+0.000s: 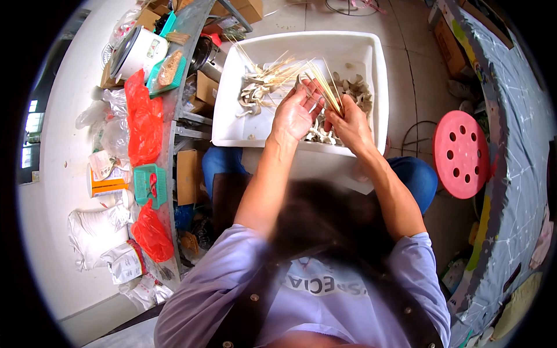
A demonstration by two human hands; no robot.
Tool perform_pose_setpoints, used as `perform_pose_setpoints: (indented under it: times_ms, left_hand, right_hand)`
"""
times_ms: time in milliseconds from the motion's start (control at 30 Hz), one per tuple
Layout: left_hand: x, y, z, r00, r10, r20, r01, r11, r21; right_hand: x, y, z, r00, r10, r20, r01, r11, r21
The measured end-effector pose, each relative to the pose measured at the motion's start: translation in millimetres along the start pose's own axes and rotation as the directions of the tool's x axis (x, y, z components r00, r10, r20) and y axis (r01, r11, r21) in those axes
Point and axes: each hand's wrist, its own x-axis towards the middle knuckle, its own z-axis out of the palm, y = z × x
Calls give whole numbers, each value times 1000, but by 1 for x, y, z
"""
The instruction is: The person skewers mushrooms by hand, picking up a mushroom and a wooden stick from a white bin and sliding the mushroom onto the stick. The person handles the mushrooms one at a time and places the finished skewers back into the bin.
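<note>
Over the white plastic tub [278,130], my left hand [292,115] is turned palm up with its fingers curled. A grey oyster mushroom piece [298,82] shows at its thumb and fingertips. Close beside it, my right hand [352,124] is closed around a bundle of thin bamboo skewers [326,87], points fanned up and away. On the tub's left side lie mushroom pieces threaded on skewers [252,93], their bare sticks pointing right and up. Loose mushroom pieces [360,90] are heaped on the right side, partly hidden by my hands.
Left of the tub runs a cluttered metal shelf with red plastic bags [142,122], a green basket [152,194] and a white pot [139,52]. To the right are a red round stool [461,153] and a grey patterned cloth [516,133]. My knees flank the tub's near edge.
</note>
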Motion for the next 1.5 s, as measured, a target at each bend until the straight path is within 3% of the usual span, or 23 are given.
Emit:
perform_pose_setpoints:
  times_ms: [67,167,200,233,300,400,467,533,600,667,700,767,833,900,1000,1100,1133,1200,1233,1267,1400,1500]
  left_hand:
    - [2,0,-4,998,-39,-48,40,999,22]
    - [15,6,-14,984,-83,-158,81,997,-19]
    - [26,14,-26,971,-80,-225,72,996,-42]
    - [38,24,-41,954,-78,-291,62,996,-65]
    - [69,47,-73,898,-25,-439,-20,995,-98]
    - [101,89,-98,839,19,-544,-84,992,-95]
    - [105,82,-98,806,225,-548,-98,963,252]
    - [76,50,-44,745,445,-497,-100,811,577]
    - [86,9,-52,875,460,-150,-215,648,731]
    - [121,-31,-72,924,361,123,-248,325,913]
    - [122,-43,-64,931,322,171,-209,87,974]
    - [149,-64,-85,878,271,396,-342,-225,912]
    - [162,-75,-95,824,330,460,-355,-334,873]
    - [165,-68,-99,881,238,410,-283,-429,858]
    - [154,-63,-98,856,275,438,-272,-482,833]
    - [132,-55,-77,894,372,248,-122,-330,936]
    - [131,-51,-78,881,416,226,-151,-208,967]
    - [118,-40,-63,957,278,-78,-45,412,910]
    - [107,-31,-49,973,146,-180,36,669,742]
    - [90,-21,-35,988,5,-153,80,836,543]
    - [36,-9,3,996,-68,-57,79,967,243]
    - [24,-11,5,999,-6,-39,15,972,234]
  right_hand:
    - [1,3,0,999,-39,5,39,999,-3]
    - [14,12,-14,994,87,-69,-86,996,20]
    - [16,6,-25,982,116,-149,-111,993,46]
    - [17,2,-38,972,26,-234,-34,999,-30]
    - [24,3,-59,942,37,-333,44,971,233]
    - [18,-17,-68,951,160,-265,-11,873,487]
    - [18,-15,-67,971,133,-199,-21,875,483]
    - [17,-19,-63,978,134,-159,-41,873,486]
    - [19,-21,-59,975,139,-173,-23,841,541]
    - [21,-22,-58,963,176,-202,-20,798,602]
    - [23,-21,-59,961,191,-200,-31,794,607]
    - [27,-16,-61,964,206,-168,-65,796,602]
    - [29,-14,-63,971,229,-62,-157,815,558]
    - [31,-11,-60,975,218,-53,-148,802,579]
    - [36,-15,-59,975,220,-28,-168,815,554]
    - [38,-15,-53,972,236,-19,-189,822,537]
    - [37,-15,-52,973,230,-15,-190,837,514]
    - [35,-17,-48,973,232,-6,-204,865,458]
    - [32,-17,-45,975,221,3,-200,877,436]
    - [30,-14,-41,978,208,11,-194,889,414]
    - [20,-5,-28,978,194,74,-208,922,328]
    - [20,7,-20,986,142,82,-151,982,115]
